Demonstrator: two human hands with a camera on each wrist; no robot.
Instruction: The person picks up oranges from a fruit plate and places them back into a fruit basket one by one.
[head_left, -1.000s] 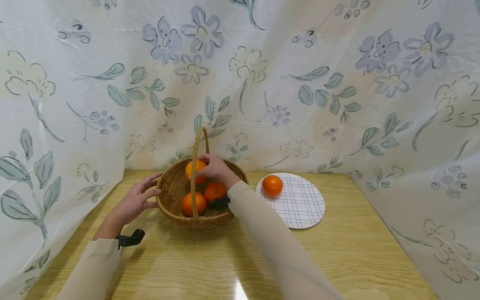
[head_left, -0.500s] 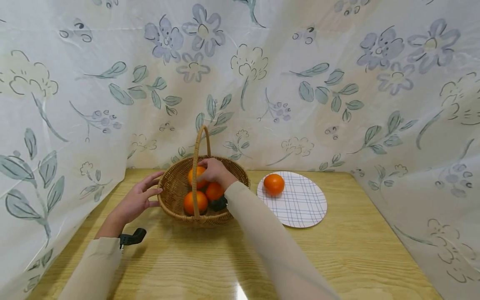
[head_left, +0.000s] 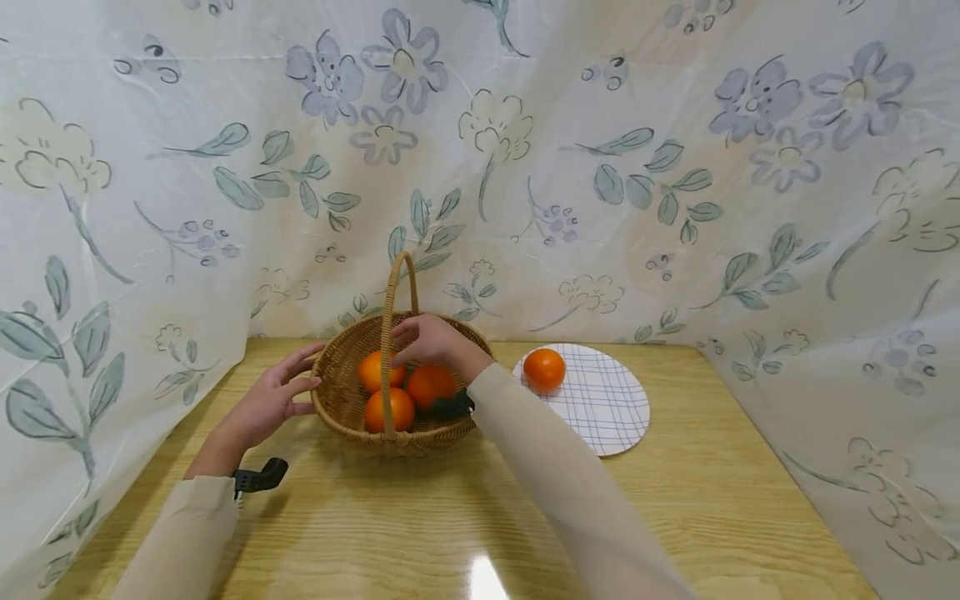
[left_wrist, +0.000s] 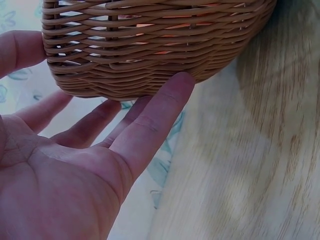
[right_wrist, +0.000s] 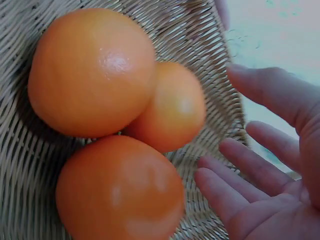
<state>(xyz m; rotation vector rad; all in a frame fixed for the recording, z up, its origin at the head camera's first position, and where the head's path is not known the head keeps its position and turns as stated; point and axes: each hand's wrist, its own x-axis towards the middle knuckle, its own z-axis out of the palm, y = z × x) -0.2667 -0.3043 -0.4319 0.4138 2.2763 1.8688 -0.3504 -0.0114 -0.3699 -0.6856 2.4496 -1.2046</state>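
A woven wicker basket with a tall arched handle holds three oranges: a rear one, a front one and a right-hand one. My right hand hovers over the basket behind the handle, with nothing in its grasp. In the right wrist view its fingers are spread and loosely bent, apart from the oranges. On the basket's left, my left hand touches the outer wall; the left wrist view shows extended fingers against the lower weave.
Right of the basket lies an oval white mat with blue crossed lines, bearing another orange. All of this is on a wooden table. A flower-printed cloth hangs behind and along both sides.
My right hand has lowered an orange into the basket and let go of it; that orange now sits lower and farther left. The left hand stays at the basket's side.
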